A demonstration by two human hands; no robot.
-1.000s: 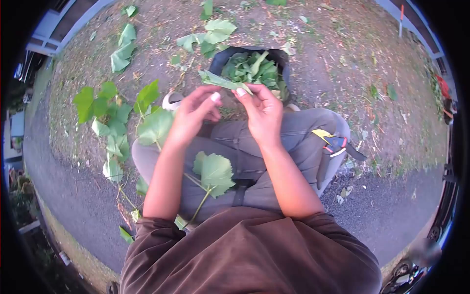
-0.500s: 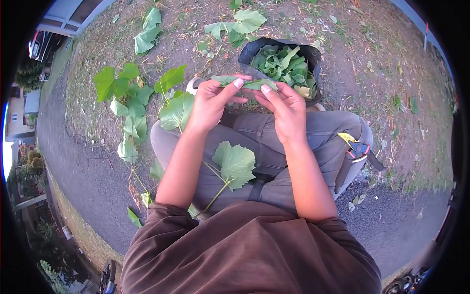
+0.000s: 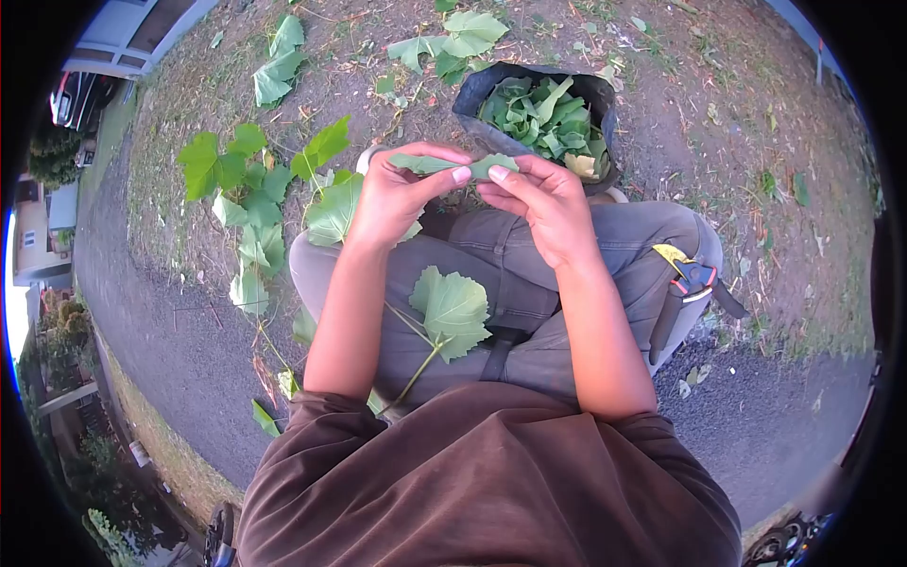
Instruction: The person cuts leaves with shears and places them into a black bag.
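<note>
Between my two hands I hold a green leaf (image 3: pixel 425 164) that looks folded or rolled lengthwise. My left hand (image 3: pixel 392 200) pinches its left part, thumb underneath and fingers along the far side. The right end sits between the thumb and fingers of my right hand (image 3: pixel 553 210). Just beyond my right hand stands a dark bag (image 3: pixel 470 98) with its mouth open, filled with many green leaves (image 3: pixel 543 118). A cut vine stem with a broad lobed leaf (image 3: pixel 453 314) lies across my lap, under my left forearm.
Pruning shears (image 3: pixel 694 279) with red and black handles rest on my right knee. A leafy vine (image 3: pixel 255 203) trails over the ground at left. More loose leaves (image 3: pixel 472 34) lie on the dirt ahead. Grey asphalt (image 3: pixel 179 331) borders the soil.
Both hands still grip the leaf, which has shifted slightly left. My left fingers now stretch further along its far edge. The view has moved a little.
</note>
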